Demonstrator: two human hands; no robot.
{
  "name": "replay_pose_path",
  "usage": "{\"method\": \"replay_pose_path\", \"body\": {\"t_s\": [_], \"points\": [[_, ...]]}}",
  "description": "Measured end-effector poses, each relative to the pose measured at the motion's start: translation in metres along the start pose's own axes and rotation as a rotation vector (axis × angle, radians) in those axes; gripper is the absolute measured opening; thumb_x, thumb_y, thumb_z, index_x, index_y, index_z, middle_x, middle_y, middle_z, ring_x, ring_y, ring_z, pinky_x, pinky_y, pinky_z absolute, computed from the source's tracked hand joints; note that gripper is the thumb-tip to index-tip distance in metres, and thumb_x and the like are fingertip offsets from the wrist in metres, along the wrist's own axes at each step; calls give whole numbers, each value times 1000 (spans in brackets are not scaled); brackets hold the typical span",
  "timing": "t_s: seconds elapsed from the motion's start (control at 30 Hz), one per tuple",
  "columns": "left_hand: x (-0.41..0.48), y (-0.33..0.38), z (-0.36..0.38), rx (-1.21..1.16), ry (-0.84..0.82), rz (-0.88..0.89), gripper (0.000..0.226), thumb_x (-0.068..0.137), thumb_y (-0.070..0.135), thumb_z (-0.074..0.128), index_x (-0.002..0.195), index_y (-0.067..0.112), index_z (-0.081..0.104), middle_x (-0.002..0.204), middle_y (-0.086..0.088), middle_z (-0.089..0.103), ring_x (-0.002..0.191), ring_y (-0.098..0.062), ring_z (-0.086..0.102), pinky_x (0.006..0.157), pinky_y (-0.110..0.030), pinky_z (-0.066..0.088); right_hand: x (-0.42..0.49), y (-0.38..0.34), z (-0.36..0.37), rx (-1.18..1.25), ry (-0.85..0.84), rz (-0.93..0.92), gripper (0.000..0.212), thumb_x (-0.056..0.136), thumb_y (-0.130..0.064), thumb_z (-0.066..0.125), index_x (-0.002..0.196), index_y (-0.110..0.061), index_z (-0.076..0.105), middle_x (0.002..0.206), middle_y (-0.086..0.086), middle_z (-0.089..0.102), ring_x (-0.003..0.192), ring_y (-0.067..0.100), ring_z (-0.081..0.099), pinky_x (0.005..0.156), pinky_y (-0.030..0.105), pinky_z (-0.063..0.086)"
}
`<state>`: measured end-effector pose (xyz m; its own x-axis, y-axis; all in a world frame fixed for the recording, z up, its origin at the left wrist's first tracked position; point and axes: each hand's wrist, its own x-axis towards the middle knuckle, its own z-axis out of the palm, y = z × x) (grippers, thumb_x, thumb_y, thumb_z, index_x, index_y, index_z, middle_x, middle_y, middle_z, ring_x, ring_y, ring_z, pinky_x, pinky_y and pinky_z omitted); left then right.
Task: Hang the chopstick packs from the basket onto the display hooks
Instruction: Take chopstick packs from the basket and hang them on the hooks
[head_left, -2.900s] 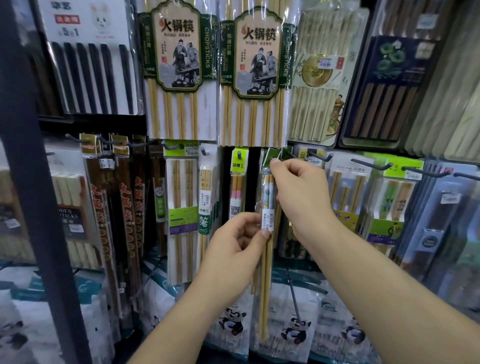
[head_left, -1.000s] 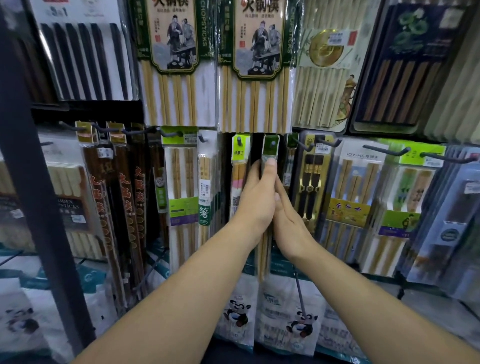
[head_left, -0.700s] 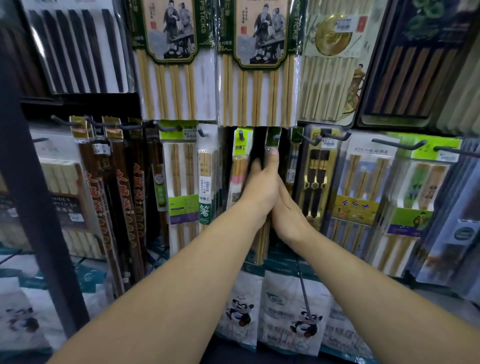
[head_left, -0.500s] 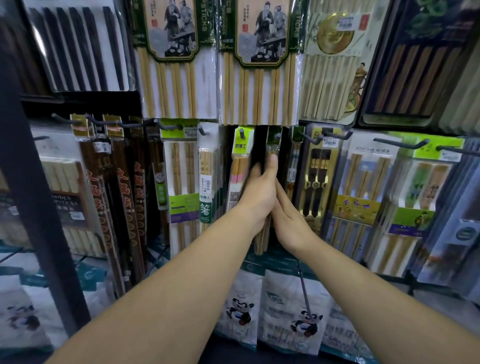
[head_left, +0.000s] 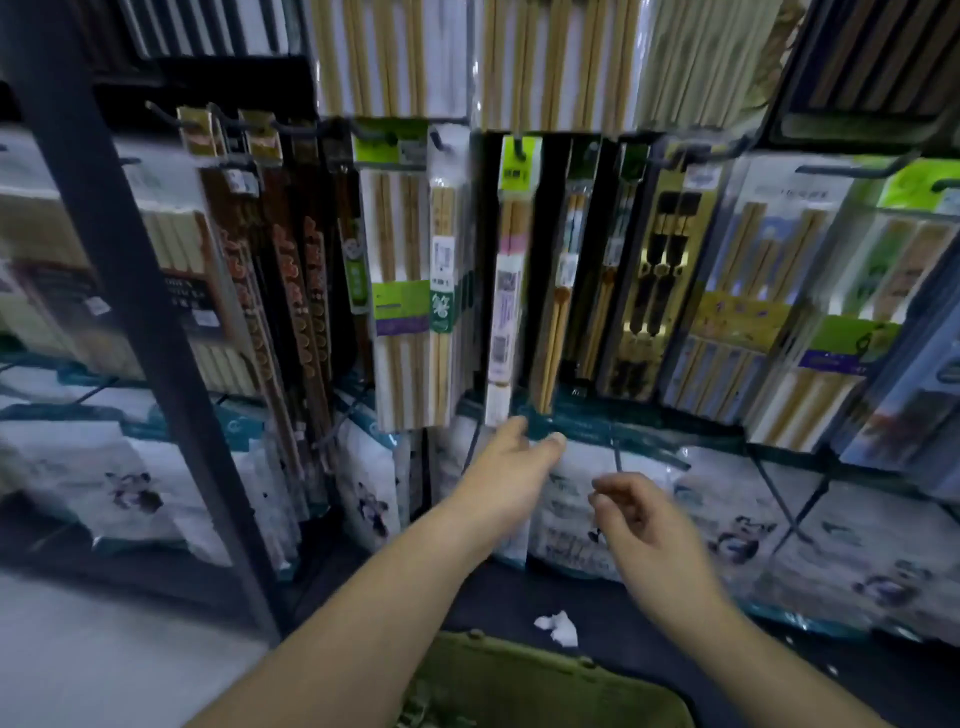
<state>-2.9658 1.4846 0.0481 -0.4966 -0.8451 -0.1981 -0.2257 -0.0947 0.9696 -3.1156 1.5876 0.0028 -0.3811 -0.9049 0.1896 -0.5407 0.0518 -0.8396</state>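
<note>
A slim chopstick pack (head_left: 563, 270) with a green header hangs on a display hook (head_left: 592, 150) in the middle row, next to a yellow-green headed pack (head_left: 511, 270). My left hand (head_left: 506, 467) is below these packs, fingers loosely apart, holding nothing. To its right and lower, my right hand (head_left: 649, 519) is also empty, with its fingers curled but apart. An olive-green basket (head_left: 519, 680) shows at the bottom edge, below both arms. The view is blurred.
Many other chopstick packs hang on hooks left and right, with large bamboo packs (head_left: 550, 57) in the row above. A dark upright post (head_left: 130, 291) stands at the left. Panda-printed bags (head_left: 753, 530) line the bottom shelf. A crumpled white scrap (head_left: 558, 626) lies on the dark floor.
Both hands have let go of the slim pack and dropped away from the hook; the pack stays hanging. The view has tilted down, so the basket has come into sight.
</note>
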Motion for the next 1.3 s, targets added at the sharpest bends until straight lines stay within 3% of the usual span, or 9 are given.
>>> {"method": "replay_pose_path", "body": {"t_s": [0.1,0.27,0.4,0.5,0.63,0.8,0.93,1.17,1.3], "points": [[-22,-64,-9,-57,-13,-159,24,107,36,54,121,21,65,126,-4,70,110,-16,70,90,-29,55,-49,39,27,-99,-214,88,16,99,-31,61,85,-37,64,76,-19,65,66,1,60,54,13,42],[-51,-167,-42,350,259,-272,13,105,26,54,99,16,60,89,-8,65,78,-26,63,71,-38,51,-106,108,87,-287,-492,183,14,93,-23,66,81,-30,67,77,-12,70,73,5,64,66,24,45],[-85,-244,-57,569,555,-373,19,95,27,59,102,11,52,112,-18,56,106,-43,54,90,-50,47,-142,162,132,-357,-645,328,10,93,-14,66,90,-11,75,87,2,72,83,19,65,66,18,43],[-100,-287,-63,616,570,-490,44,96,38,61,122,4,52,128,-26,53,122,-47,49,101,-52,42,-165,198,160,-368,-725,454,14,93,3,60,94,12,71,97,32,70,93,44,65,66,23,45],[-114,-326,-68,519,445,-539,36,101,55,50,111,20,48,101,-9,61,108,-42,61,82,-42,44,-186,233,192,-407,-829,502,14,93,-7,63,103,-4,72,107,19,71,105,35,66,89,37,53],[-131,-348,-67,523,388,-468,35,99,61,42,110,27,41,105,-9,64,98,-37,63,84,-47,52,-203,250,223,-496,-959,393,35,93,-32,68,123,-15,67,124,9,66,106,30,63,85,32,50],[-127,-354,-67,532,413,-453,32,99,60,42,109,29,42,101,-6,64,93,-34,63,79,-42,50,-215,256,237,-591,-1118,315,38,90,-43,71,122,-22,64,122,9,62,104,28,61,82,34,50],[-123,-364,-68,509,434,-428,31,98,59,45,109,30,45,91,7,63,85,-24,66,73,-38,51,-214,264,245,-593,-1198,291,43,94,-45,68,130,-21,63,125,8,65,107,27,62,81,29,45],[-122,-366,-69,524,444,-422,29,98,56,47,107,29,44,87,15,60,77,-5,60,65,-31,42,-212,266,244,-536,-1210,372,44,94,-46,68,131,-22,63,123,4,66,96,19,59,77,29,44]]}}
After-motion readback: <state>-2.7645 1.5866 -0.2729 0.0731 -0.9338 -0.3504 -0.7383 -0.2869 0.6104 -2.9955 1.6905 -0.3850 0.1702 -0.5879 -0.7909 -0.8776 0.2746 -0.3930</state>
